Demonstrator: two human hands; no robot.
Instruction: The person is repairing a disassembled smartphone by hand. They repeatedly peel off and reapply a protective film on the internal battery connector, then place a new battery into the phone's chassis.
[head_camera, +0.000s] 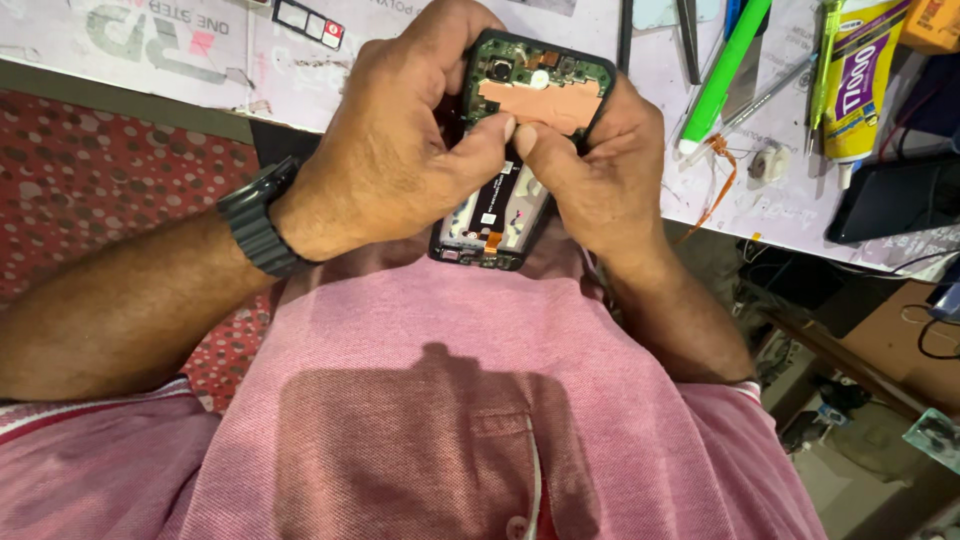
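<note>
Green pen (722, 75), glue tube (858, 85), tweezers (690, 40) are crowding the right bench (760, 215); bench's left side (150, 60) is lying open.

The left hand (400, 150) and right hand (600, 170) cover the opened phone's (535, 90) middle. The glue tube (858, 75) and green tool (725, 70), perhaps a pen, are cut off by the top edge.

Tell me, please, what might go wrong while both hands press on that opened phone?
The opened phone is held in the air off the table edge, gripped only by the left hand and right hand; a slip could drop it. Thumbs pressing near the copper foil might crease it or strain the exposed board.
</note>
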